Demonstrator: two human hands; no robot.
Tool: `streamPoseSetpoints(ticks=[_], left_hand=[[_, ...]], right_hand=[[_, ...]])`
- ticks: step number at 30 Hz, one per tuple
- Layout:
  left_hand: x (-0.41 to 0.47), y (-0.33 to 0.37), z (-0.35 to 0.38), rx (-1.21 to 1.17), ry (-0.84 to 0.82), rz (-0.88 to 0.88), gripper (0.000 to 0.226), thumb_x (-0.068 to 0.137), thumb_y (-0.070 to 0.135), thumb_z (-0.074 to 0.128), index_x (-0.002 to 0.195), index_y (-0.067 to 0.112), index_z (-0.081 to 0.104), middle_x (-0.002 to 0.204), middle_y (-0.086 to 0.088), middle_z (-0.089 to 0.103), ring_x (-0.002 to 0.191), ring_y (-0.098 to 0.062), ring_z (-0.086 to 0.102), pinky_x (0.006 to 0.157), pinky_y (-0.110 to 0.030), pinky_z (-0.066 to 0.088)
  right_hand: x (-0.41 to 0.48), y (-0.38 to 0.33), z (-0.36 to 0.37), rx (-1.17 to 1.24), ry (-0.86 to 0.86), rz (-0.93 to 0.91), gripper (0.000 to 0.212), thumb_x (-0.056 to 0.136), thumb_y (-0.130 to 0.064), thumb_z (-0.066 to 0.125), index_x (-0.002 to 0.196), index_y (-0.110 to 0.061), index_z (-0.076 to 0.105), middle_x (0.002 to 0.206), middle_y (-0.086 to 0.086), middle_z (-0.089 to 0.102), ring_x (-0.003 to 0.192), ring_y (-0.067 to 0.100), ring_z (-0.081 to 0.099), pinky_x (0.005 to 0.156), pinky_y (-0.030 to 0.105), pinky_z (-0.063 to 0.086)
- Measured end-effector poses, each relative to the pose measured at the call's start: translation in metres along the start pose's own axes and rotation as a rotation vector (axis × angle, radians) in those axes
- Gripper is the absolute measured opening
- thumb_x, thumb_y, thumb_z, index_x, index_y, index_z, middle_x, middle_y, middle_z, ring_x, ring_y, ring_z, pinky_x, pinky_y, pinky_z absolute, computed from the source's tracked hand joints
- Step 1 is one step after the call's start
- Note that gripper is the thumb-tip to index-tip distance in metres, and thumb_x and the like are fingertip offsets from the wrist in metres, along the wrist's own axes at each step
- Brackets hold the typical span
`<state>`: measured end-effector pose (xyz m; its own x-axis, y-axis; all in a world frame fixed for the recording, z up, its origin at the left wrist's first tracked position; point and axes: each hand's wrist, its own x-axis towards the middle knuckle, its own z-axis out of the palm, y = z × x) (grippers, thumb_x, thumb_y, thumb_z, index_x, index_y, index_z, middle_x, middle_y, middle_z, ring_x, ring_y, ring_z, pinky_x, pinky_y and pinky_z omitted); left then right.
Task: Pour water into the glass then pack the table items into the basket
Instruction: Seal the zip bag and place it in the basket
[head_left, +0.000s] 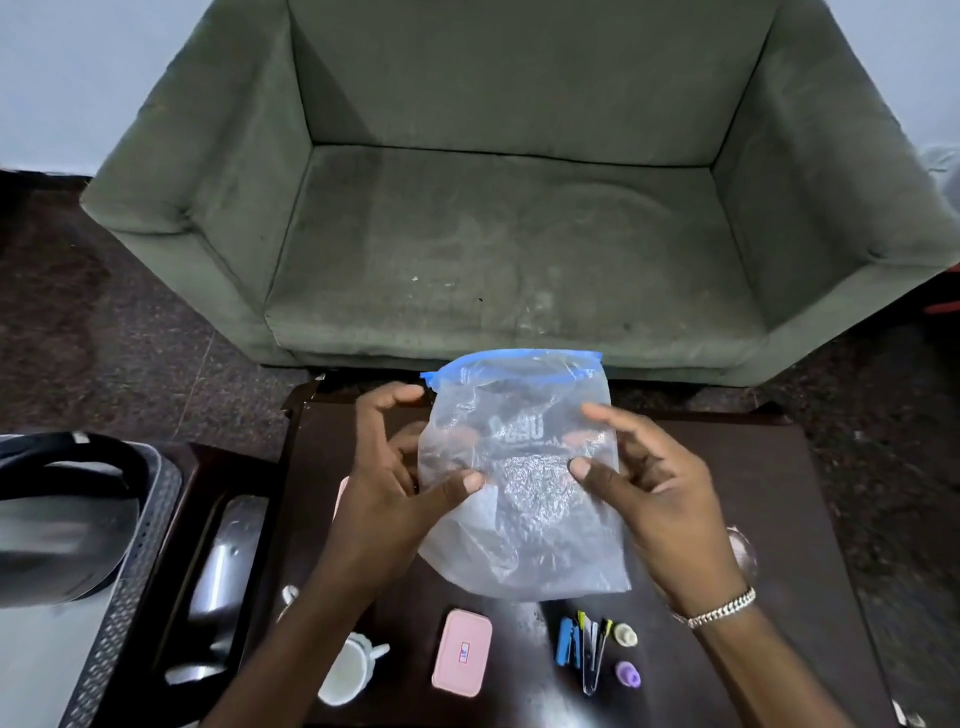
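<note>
A clear zip bag (524, 519) with a blue seal strip is held up over the dark table (779, 493). My left hand (395, 483) pinches its left side and my right hand (649, 483) pinches its right side. A grey perforated basket (135, 561) with a black handle stands at the left. On the table's near part lie a white cup (345, 670), a pink case (462, 652), blue and yellow clips (579, 647), a small cream piece (625, 635) and a small purple piece (627, 674). A glass (744, 553) shows partly behind my right wrist.
A green sofa (509, 208) stands just beyond the table. A shiny metal item (223, 571) lies on a lower dark tray between basket and table. Dark speckled floor surrounds everything.
</note>
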<state>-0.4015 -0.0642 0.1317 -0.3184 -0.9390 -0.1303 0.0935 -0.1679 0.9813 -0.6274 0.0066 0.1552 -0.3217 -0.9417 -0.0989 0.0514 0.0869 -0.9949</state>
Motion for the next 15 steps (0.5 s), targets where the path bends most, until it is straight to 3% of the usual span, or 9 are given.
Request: streamPoseSetpoints(ticks=[3, 5, 7, 10, 12, 15], left_hand=[[0.000, 0.001, -0.003, 0.105, -0.076, 0.043, 0.058, 0.078, 0.021, 0.086, 0.130, 0.027, 0.061, 0.133, -0.004, 0.069, 0.119, -0.021, 0.069, 0.095, -0.039, 0.060], [0.000, 0.002, -0.005, 0.114, -0.109, 0.032, 0.054, 0.081, 0.017, 0.085, 0.130, 0.027, 0.066, 0.139, -0.002, 0.066, 0.130, -0.019, 0.063, 0.105, -0.040, 0.055], [0.001, 0.003, -0.007, 0.105, -0.155, 0.015, 0.061, 0.081, 0.007, 0.083, 0.136, 0.027, 0.064, 0.144, -0.003, 0.063, 0.137, -0.021, 0.057, 0.110, -0.042, 0.050], [0.001, 0.002, -0.011, 0.078, -0.215, -0.013, 0.067, 0.081, 0.000, 0.079, 0.140, 0.026, 0.062, 0.146, -0.007, 0.060, 0.136, -0.024, 0.058, 0.109, -0.039, 0.051], [0.000, 0.001, -0.011, 0.051, -0.207, -0.040, 0.067, 0.080, -0.002, 0.078, 0.138, 0.027, 0.064, 0.142, -0.009, 0.062, 0.130, -0.027, 0.063, 0.104, -0.037, 0.055], [-0.002, -0.003, -0.008, 0.090, -0.131, -0.042, 0.064, 0.078, 0.003, 0.079, 0.133, 0.034, 0.068, 0.135, -0.008, 0.066, 0.126, -0.025, 0.066, 0.102, -0.037, 0.056]], right_hand=[[0.003, 0.002, -0.003, -0.032, -0.033, 0.030, 0.040, 0.078, -0.006, 0.081, 0.115, -0.021, 0.076, 0.111, 0.005, 0.075, 0.096, 0.019, 0.063, 0.093, 0.042, 0.051], [0.004, 0.003, -0.006, -0.032, -0.087, 0.044, 0.043, 0.077, -0.006, 0.082, 0.116, -0.022, 0.076, 0.112, 0.011, 0.072, 0.102, 0.019, 0.062, 0.094, 0.033, 0.051], [0.005, 0.005, -0.009, -0.021, -0.124, 0.036, 0.049, 0.077, 0.001, 0.080, 0.121, -0.020, 0.073, 0.120, 0.005, 0.071, 0.117, 0.015, 0.063, 0.094, 0.021, 0.050], [0.004, 0.009, -0.013, 0.016, -0.157, 0.035, 0.057, 0.079, 0.013, 0.075, 0.127, -0.016, 0.069, 0.129, -0.001, 0.068, 0.128, 0.013, 0.057, 0.097, 0.024, 0.051], [0.002, 0.012, -0.016, 0.027, -0.148, 0.047, 0.058, 0.079, 0.015, 0.074, 0.128, -0.016, 0.069, 0.129, -0.001, 0.067, 0.128, 0.013, 0.058, 0.099, 0.031, 0.053], [0.000, 0.014, -0.015, 0.022, -0.099, 0.062, 0.058, 0.077, 0.016, 0.075, 0.126, -0.016, 0.070, 0.126, -0.001, 0.068, 0.122, 0.012, 0.062, 0.100, 0.027, 0.051]])
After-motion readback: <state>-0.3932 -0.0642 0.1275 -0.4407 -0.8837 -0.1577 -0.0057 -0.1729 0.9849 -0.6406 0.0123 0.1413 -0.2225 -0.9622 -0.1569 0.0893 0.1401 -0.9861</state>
